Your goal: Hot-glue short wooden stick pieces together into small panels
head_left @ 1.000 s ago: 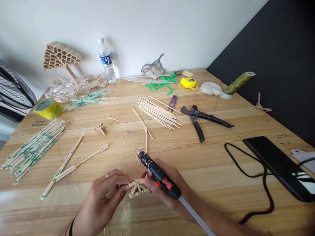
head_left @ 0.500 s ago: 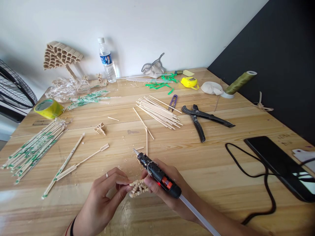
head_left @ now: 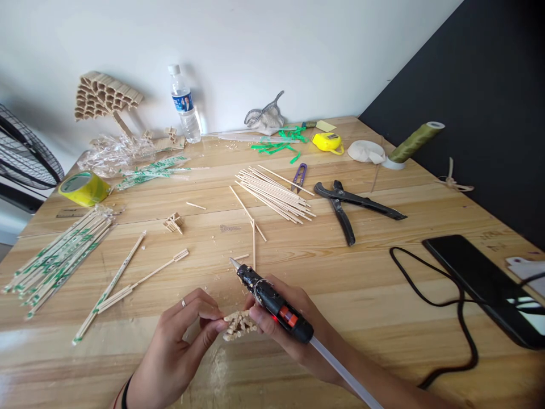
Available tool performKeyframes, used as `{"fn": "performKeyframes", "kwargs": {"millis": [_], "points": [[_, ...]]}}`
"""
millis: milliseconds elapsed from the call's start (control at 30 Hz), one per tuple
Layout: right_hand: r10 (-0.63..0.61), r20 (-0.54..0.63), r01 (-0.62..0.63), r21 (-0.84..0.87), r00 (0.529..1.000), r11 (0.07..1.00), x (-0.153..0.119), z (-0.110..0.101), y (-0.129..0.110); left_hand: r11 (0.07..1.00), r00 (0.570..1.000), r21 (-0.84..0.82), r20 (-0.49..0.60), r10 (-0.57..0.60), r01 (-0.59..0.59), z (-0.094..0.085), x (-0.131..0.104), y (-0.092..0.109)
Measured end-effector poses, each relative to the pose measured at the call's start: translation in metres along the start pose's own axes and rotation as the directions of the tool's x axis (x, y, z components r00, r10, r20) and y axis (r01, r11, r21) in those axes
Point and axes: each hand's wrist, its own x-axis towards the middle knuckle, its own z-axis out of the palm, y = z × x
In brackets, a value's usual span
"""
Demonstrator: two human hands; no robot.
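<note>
Head view: near the front edge of the desk (head_left: 383,295), the left hand (head_left: 179,341) pinches a small cluster of short wooden sticks (head_left: 239,325) between thumb and fingers, held just above the wood. The right hand (head_left: 293,324) touches the cluster's right side with its fingertips while its fingers are clenched around a black glue gun (head_left: 272,304), whose tip points far-left and whose clear glue stick trails toward the near right. Farther off lie a loose pile of skewers (head_left: 275,193), black cutters (head_left: 349,204), a water bottle (head_left: 185,105) and a roll of yellow tape (head_left: 83,187) at the left.
</note>
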Motion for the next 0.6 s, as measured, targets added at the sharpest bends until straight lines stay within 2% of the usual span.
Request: {"fn": "performKeyframes", "kwargs": {"millis": [600], "points": [[0.014,0.017,-0.014,-0.003,1.000,1.000,-0.0004,-0.0017,-0.0018,0.999,1.000,-0.039,0.017,-0.005,0.005,-0.0005,0.0015,0.0016]]}}
